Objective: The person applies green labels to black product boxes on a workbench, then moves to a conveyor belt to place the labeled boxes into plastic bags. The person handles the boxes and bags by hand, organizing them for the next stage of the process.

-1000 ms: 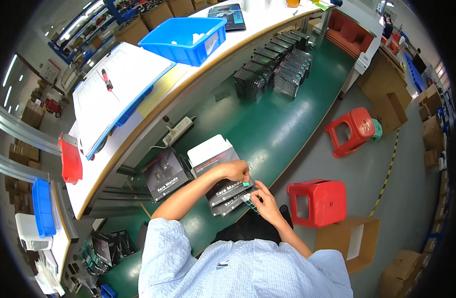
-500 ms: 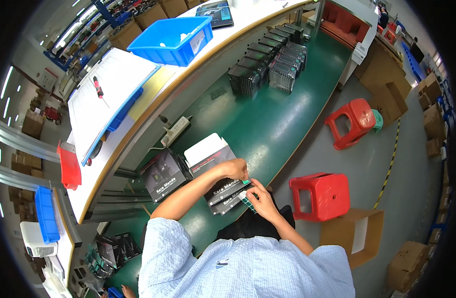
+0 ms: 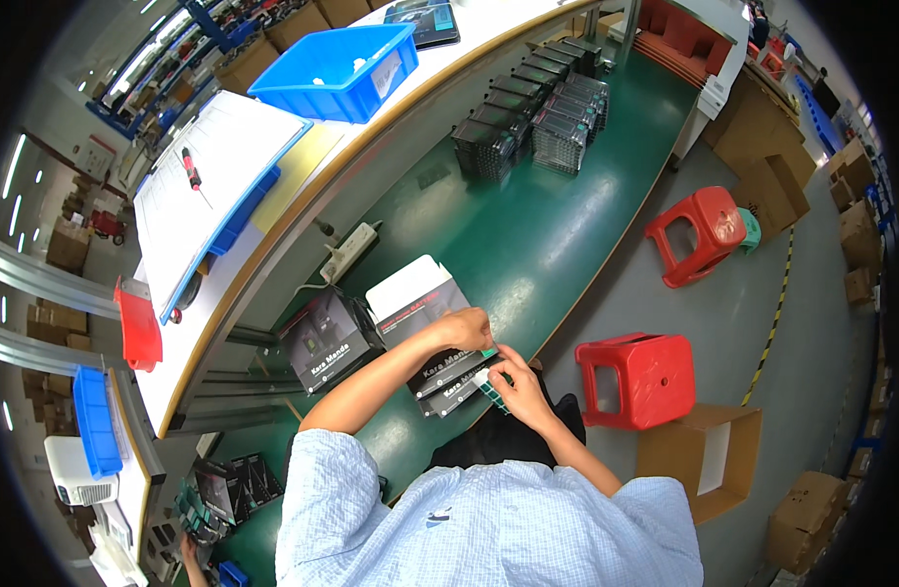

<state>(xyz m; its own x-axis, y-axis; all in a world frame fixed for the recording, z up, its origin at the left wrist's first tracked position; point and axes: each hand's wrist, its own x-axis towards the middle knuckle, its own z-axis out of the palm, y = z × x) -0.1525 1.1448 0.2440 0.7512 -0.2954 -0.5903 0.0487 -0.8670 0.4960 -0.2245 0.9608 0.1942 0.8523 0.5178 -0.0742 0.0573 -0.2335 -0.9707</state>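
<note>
Black box on green bench. Green label at box's right corner, seemingly unfinished. Left hand above corner, fingers curled, grip unclear. Right hand, beside box, pinches label sheet; labels left.

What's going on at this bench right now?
A person's left hand is at the right edge of the top dark box in a small stack, by a small green piece. The right hand holds a green gridded strip. Another box lies to the left.
</note>
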